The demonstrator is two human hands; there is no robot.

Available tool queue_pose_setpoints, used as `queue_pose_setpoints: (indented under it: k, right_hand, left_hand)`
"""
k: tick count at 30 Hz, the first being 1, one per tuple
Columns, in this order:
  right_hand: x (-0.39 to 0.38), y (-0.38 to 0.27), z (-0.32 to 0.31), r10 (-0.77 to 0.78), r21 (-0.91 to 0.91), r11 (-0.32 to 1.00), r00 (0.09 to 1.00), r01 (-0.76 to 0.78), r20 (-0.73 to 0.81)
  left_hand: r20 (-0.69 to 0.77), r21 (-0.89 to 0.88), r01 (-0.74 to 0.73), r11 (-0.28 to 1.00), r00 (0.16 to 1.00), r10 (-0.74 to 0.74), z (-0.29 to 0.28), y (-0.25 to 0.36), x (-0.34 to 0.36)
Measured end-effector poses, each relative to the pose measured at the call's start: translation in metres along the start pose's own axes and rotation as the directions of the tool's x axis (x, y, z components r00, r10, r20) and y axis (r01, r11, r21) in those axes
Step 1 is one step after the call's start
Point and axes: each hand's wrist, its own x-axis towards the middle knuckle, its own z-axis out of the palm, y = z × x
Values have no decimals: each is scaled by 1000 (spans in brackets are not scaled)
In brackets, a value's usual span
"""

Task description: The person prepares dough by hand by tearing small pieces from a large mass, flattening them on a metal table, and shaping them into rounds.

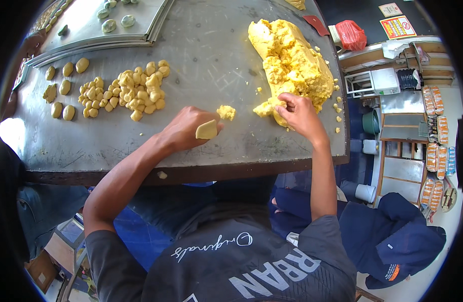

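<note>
My left hand (188,126) is closed over the near middle of the metal table. A flat piece of pale dough (206,130) shows at its fingers. Just beyond them lies a small yellow crumbly clump (225,112). My right hand (299,116) pinches a bit of yellow filling (266,107) at the near end of a large crumbly yellow mound (292,58). To the left of my left hand sits a pile of small pale dough balls (138,88). Several larger, smooth dough pieces (65,87) lie further left.
A metal tray (136,27) with greenish dough pieces stands at the far left, beside another person's arm (34,43). Crumbs (337,108) dot the table's right edge. A red plastic bag (351,35) is beyond the far right corner. Someone in dark blue (392,236) is to my right.
</note>
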Motion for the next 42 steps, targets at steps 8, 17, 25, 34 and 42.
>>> queue_pose_setpoints:
  k: [8,17,25,34,42]
  right_hand:
    - [6,-7,18,-76,597,798,997,78,-29]
    - [31,-13,38,-97,461,887,958,-39,268]
    - [46,-23,39,-77,-57,994,978,90,193]
    - [58,-10,31,-38,-89,994,973,60,228]
    - [48,-7,17,-116,349,937,943,-1,312]
  left_hand:
    - [-8,-38,34,999,999,-34,-1,2,0]
    - [-110,-127,103,986,987,-118,-6,4,3]
    - [-105,-111,110,988,987,-121,-4,0,3]
    - [-74,-142,112,984,990,-123,-5,1,2]
    - [-66,-134,117,984,990,-126,-4,-1,1]
